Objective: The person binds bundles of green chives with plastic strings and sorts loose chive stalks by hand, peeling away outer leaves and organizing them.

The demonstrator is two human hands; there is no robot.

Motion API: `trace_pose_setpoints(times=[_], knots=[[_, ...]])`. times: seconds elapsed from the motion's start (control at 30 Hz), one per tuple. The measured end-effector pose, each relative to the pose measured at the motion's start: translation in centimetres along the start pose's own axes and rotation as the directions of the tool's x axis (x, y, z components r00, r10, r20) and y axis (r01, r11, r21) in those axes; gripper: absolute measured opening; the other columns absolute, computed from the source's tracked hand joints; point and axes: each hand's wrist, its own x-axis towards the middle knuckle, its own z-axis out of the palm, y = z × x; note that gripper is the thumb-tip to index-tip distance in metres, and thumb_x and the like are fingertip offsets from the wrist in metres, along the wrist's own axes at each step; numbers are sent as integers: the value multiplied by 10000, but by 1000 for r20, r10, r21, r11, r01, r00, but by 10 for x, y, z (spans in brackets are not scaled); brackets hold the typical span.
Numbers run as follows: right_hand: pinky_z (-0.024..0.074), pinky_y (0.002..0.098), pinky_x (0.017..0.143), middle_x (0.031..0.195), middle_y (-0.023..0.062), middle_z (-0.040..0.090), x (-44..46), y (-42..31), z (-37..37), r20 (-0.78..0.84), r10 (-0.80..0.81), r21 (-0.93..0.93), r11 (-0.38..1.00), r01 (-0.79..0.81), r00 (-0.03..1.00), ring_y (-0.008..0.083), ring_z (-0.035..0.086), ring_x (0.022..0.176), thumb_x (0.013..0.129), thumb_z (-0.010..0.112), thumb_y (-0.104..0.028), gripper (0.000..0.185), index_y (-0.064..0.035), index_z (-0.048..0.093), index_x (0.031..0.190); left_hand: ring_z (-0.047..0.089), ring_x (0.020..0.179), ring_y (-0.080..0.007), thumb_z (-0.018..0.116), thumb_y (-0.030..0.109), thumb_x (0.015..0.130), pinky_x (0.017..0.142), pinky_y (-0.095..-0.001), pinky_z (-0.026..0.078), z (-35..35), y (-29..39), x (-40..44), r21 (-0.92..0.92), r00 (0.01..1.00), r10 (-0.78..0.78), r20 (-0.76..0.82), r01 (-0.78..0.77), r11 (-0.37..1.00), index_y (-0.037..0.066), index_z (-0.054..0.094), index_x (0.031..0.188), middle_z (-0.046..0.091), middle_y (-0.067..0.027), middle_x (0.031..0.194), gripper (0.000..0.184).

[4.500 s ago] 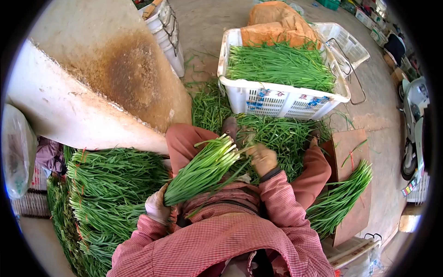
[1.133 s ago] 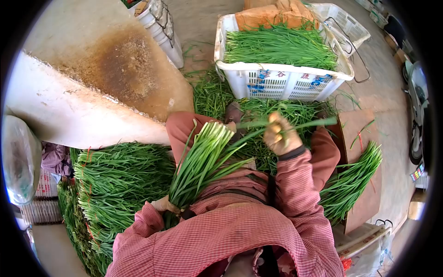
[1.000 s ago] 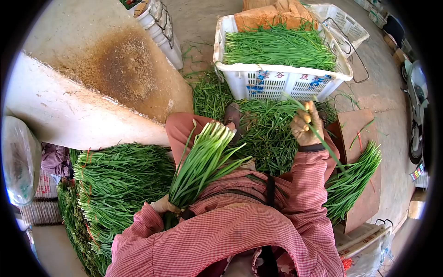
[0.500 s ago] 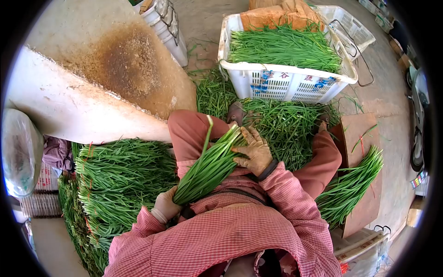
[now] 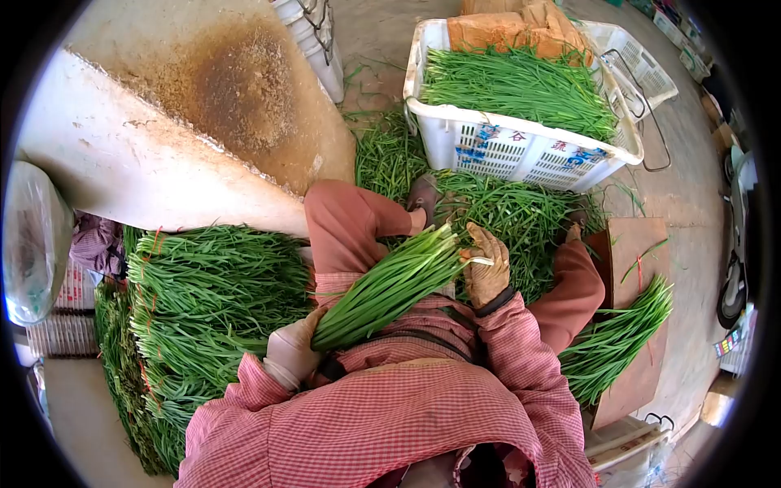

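Note:
A loose bundle of garlic chives lies slanted across my lap, its pale stem ends pointing up and right. My left hand, gloved, is closed around the leafy lower end. Just beyond the stem ends is my right hand, in a stained tan glove, with its fingers curled together. A small pale stalk sticks out between its thumb and fingers. Part of the left hand's grip is hidden under the leaves.
Tied chive bunches are stacked at my left. Ahead stands a white crate of chives, with loose trimmings on the floor before it. More chives rest on a brown board at right. A stained white slab rises front left.
My right hand has moved off the stem ends to the right and closed on a pale stalk. The long stalk that stood up from the bundle no longer shows there. The view has shifted slightly.

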Motion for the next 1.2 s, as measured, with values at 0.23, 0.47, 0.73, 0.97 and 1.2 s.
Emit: trace_pose_setpoints(times=[0.23, 0.47, 0.73, 0.97, 1.2], knots=[[444, 426, 751, 1008, 111, 568, -4, 9, 11, -63, 46, 56, 997, -43, 997, 295, 565, 896, 616, 572, 40, 295, -31, 518, 897, 591, 701, -283, 684, 190, 623, 619, -344, 469, -2, 0, 1, 24, 995, 66, -77, -64, 998, 79, 475, 1140, 594, -139, 764, 568], [450, 377, 760, 888, 122, 586, -29, 124, -6, 123, 831, -756, 432, -491, 542, 285, 559, 871, 719, 590, -190, 231, -65, 577, 913, 530, 598, -268, 609, 60, 604, 555, -357, 431, -12, -9, -3, 369, 982, 179, -60, -144, 918, 106, 500, 1127, 517, -73, 660, 536], [304, 408, 957, 1142, 75, 520, 45, -66, -6, 376, -221, 423, 905, 46, 900, 270, 395, 1144, 724, 605, -328, 274, -136, 624, 918, 519, 590, -234, 552, 20, 583, 540, -342, 411, -18, -1, 10, 452, 955, 284, -79, -220, 864, 104, 488, 1147, 487, -40, 633, 574], [474, 237, 626, 870, 110, 603, 49, -74, 3, 281, 63, 846, 454, -279, 958, 174, 601, 766, 853, 504, -112, 88, -32, 529, 882, 510, 566, -211, 561, 3, 566, 517, -336, 396, -18, -8, 11, 449, 956, 273, -105, -199, 871, 91, 450, 1204, 473, -31, 615, 653], [451, 219, 528, 751, 45, 578, 43, 25, -31, 159, 646, 756, 407, -513, 747, 101, 527, 562, 875, 455, -61, 80, -66, 531, 899, 518, 594, -189, 560, 81, 619, 530, -313, 418, -19, -17, 15, 468, 910, 405, -88, -321, 823, 135, 512, 1146, 508, -13, 693, 532]])
